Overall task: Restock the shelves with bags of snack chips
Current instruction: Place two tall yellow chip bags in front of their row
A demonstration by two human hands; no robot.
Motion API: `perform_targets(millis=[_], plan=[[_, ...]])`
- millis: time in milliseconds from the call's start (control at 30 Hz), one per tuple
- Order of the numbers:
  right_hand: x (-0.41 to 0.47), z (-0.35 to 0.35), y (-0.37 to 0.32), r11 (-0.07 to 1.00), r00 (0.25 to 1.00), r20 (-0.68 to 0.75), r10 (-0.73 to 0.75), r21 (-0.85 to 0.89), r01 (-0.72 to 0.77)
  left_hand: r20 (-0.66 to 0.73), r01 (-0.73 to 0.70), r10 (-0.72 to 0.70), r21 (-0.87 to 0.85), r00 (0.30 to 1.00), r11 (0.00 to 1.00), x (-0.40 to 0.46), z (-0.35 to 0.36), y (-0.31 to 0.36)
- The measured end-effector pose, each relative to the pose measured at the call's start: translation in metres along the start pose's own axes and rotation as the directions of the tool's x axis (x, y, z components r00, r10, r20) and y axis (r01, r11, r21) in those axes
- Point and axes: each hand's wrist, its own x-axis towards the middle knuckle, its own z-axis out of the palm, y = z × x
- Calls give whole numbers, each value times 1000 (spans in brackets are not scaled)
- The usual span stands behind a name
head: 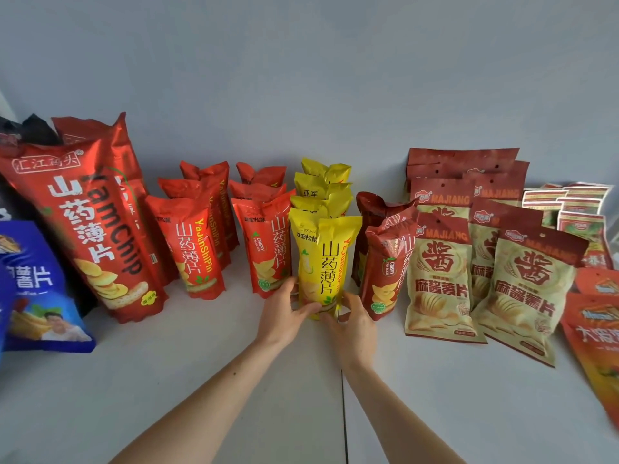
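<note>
A yellow yam chip bag (323, 259) stands upright at the front of a row of several yellow bags (326, 182) on the white shelf (201, 356). My left hand (284, 316) grips its lower left side and my right hand (351, 324) grips its lower right corner. Both hands hold the bag at its base. Rows of small red chip bags (197, 249) stand to its left, and dark red bags (385, 262) stand close on its right.
A tall red YamChip bag (87, 229) leans at the left, with blue bags (37, 289) beside it. Beige Majiang bags (442, 279) fill the right side, and orange bags (596, 336) lie at the far right edge. A seam (343, 413) runs across the shelf front.
</note>
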Motion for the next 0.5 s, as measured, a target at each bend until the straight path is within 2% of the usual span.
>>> perform_targets(millis=[500], plan=[[7, 4, -3, 998, 1000, 0, 18, -67, -18, 20, 12, -12, 11, 1000, 1000, 11, -2, -8]])
